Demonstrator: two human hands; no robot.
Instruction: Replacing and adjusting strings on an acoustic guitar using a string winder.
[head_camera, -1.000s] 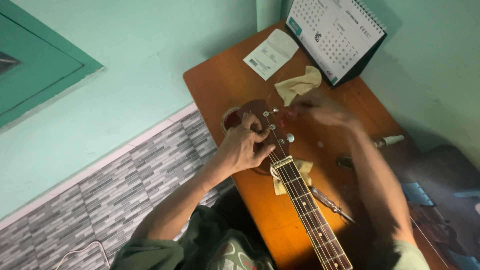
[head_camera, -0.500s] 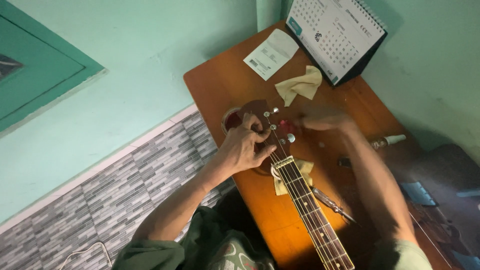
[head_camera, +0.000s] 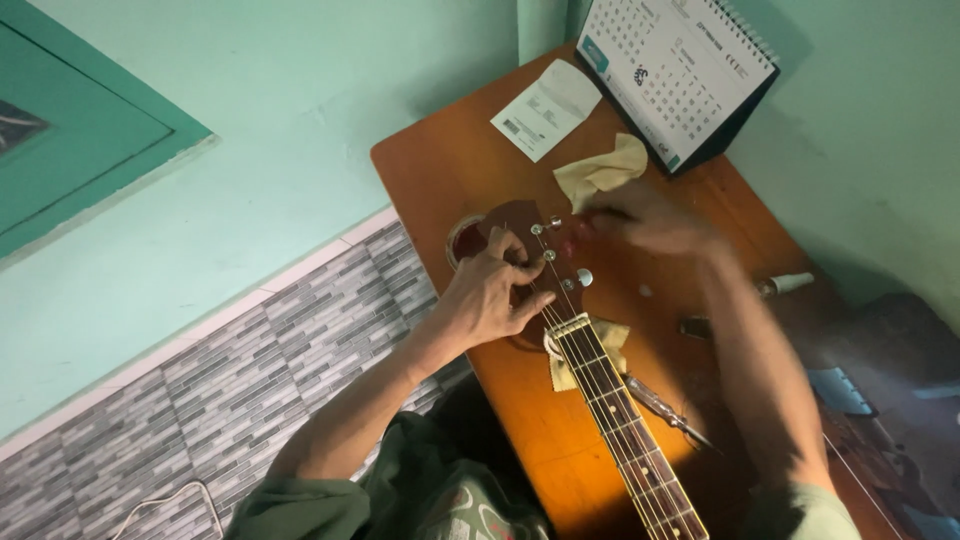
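Head view, looking down on a wooden table (head_camera: 450, 170).

Left hand (head_camera: 490, 295): fingers curled close around the near side of the guitar headstock (head_camera: 520, 225), gripping it. Fingertips lie across the strings just above the nut. The headstock is reddish-brown and lies flat on the table, its tip pointing away from the person. Silver tuning pegs (head_camera: 584, 277) show just right of this hand.

Right hand (head_camera: 645, 215): motion-blurred, hovering at the far right side of the headstock, fingers drawn narrow toward a small red spot there. Whether it pinches anything, cannot tell.

Guitar neck (head_camera: 625, 430): runs from under the left hand back toward the person's body, strings and frets visible.

Around the hands:
- Yellowish cloth (head_camera: 603, 168), crumpled, just beyond the right hand.
- A second pale cloth (head_camera: 608, 340) under the neck, just behind the left hand.
- White paper slip (head_camera: 547, 108) further beyond, lying flat.
- Desk calendar (head_camera: 680, 70) standing at the far edge of the table, beyond the right hand.
- Slim metal tool (head_camera: 668, 410) on the table, between the neck and the right forearm.
- White-tipped tube (head_camera: 790, 285) lying outside the right forearm.
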